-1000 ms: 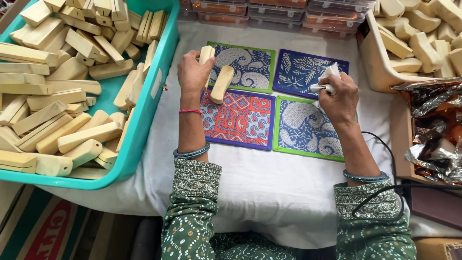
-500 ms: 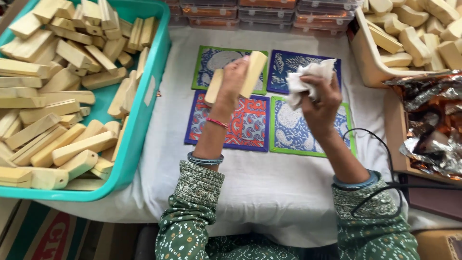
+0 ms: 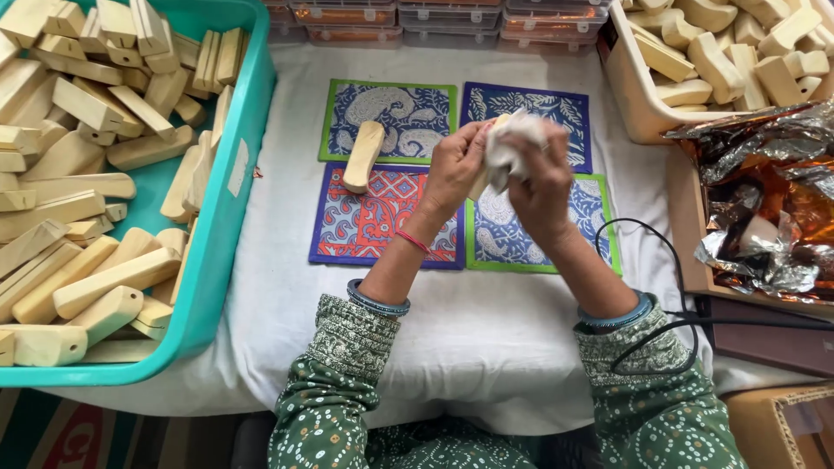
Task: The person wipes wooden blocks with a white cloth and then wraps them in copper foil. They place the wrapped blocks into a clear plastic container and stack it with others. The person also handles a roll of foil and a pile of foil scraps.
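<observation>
A: The left hand is gripping a wooden block above the patterned mats; the right hand is pressing a white cloth around it.

B: It is looking light, stiff, smooth; the end is seeming the best hold.

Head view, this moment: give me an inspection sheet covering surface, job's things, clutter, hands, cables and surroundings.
Surface: white cloth-covered table bearing four patterned square mats.
Job's things: pale wooden block and crumpled white cloth, held together above the mats.
Clutter: one loose wooden piece lying on the mats.
Hands: left hand grips the block; right hand presses the cloth on it.
Cables: black cable looping by the right sleeve.
Surroundings: teal bin and cream bin of wooden blocks; crumpled foil wrap.
</observation>
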